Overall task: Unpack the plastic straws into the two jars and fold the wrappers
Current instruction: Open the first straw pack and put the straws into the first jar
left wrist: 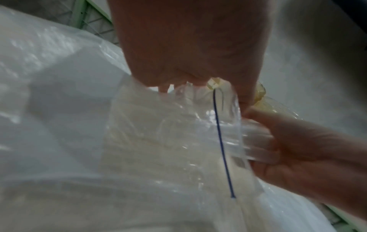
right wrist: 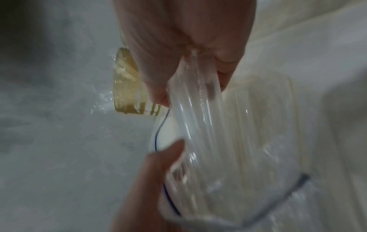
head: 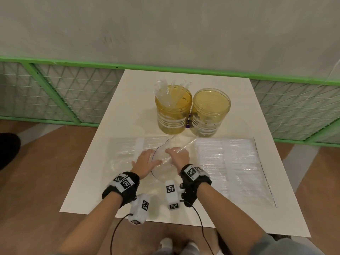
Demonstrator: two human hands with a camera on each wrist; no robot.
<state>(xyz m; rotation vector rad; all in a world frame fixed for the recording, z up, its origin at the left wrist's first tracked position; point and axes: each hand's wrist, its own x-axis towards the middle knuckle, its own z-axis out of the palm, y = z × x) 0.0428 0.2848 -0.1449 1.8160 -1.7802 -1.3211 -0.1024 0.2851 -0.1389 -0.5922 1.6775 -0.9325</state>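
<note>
Two yellow see-through jars stand side by side at the back of the white table [head: 95,181]. The left jar [head: 173,111] holds several clear straws; the right jar [head: 210,111] looks empty. At the table's middle, my left hand [head: 150,157] pinches the blue-edged mouth of a clear plastic wrapper [head: 161,172], thumb across the rim. My right hand [head: 174,153] grips a bundle of clear straws [head: 184,146] that sticks out of that mouth towards the jars. The right wrist view shows these straws [right wrist: 198,117] in my fist [right wrist: 178,47], and the blue rim [left wrist: 220,141] shows in the left wrist view.
A flat clear bag [head: 127,150] lies to the left of my hands, and a larger one [head: 231,162] covers the table's right side. A green mesh fence [head: 55,92] runs behind the table. A dark shoe [head: 9,150] is on the floor at the far left.
</note>
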